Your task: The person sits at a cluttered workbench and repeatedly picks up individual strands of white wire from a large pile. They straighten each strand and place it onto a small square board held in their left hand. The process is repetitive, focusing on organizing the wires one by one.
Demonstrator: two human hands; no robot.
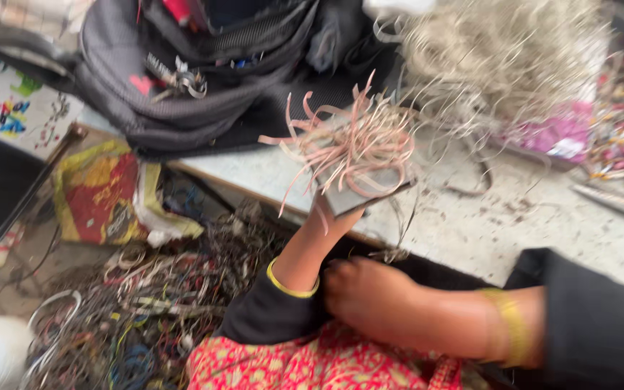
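Above the table edge (269,180), my left hand (326,217) pinches a flat grey card (359,191) heaped with pink strips (359,141): light, springy, likely to slide, so I grip the card's lower corner. My right hand (370,300) rests curled, empty.

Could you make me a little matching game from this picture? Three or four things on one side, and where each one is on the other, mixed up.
Things:
1. backpack
2. pink strips
3. wire heap
4. pale strand pile

Places:
A. on the floor below the table edge
B. at the table's far right
C. held up on a flat piece by the left hand
D. at the table's far left, dark and unzipped

Pairs: 1-D, 2-C, 3-A, 4-B
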